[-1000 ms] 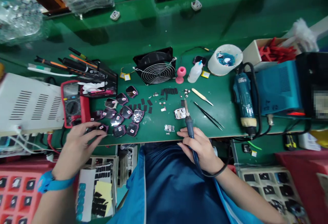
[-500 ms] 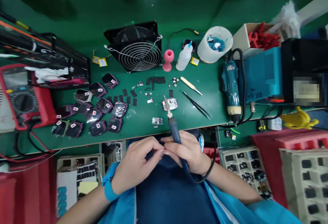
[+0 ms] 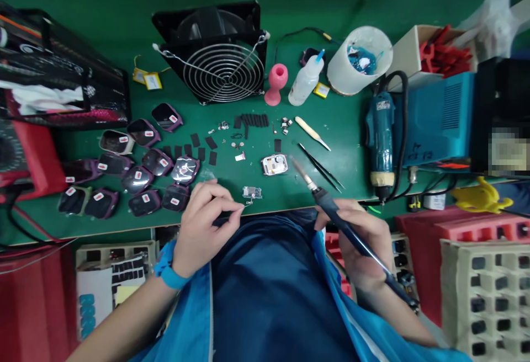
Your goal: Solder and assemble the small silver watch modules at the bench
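My right hand is closed around a soldering iron, its tip pointing up and left over the table. My left hand is at the table's front edge, thumb and forefinger pinched together; whatever is between them is too small to make out. Just beyond those fingertips lies a small circuit board with a little part at its lower edge. An open watch case with its inside showing rests farther back. Black tweezers and a cream-handled tool lie right of it.
Several watches with dark screens lie at the left. Along the back stand a black fan, a pink holder, a white bottle and a white tub. A teal electric screwdriver hangs at the right.
My hands have parted: the right has moved right with the soldering iron, off the watch case. The left has shifted left and up, close to the circuit board.
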A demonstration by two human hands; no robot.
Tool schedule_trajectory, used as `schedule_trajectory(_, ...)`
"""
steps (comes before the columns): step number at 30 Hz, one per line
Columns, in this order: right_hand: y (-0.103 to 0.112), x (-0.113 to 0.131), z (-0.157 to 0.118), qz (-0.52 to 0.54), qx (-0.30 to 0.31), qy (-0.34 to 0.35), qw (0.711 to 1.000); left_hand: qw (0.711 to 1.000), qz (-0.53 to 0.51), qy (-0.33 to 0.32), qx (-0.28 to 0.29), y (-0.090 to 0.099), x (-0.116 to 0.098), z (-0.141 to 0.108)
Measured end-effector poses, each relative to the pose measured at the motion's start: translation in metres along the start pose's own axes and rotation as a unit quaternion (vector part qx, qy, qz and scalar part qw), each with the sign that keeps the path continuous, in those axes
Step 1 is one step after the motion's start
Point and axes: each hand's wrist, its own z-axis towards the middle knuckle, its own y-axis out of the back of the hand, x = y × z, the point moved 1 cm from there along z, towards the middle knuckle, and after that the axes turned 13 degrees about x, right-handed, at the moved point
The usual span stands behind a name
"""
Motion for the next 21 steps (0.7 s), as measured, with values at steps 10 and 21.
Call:
schedule_trajectory(10,-0.006,-0.002,0.001,0.065,-0.035,-0.024,0.997,0.997,0.034,-0.054,0.033,-0.012,0.006,-0.002)
schedule_trajectory(21,-0.012,-0.001,0.015,0.02,0.002,0.031,0.999,0.997,0.034,-0.06,0.031,-0.012,0.008,-0.002)
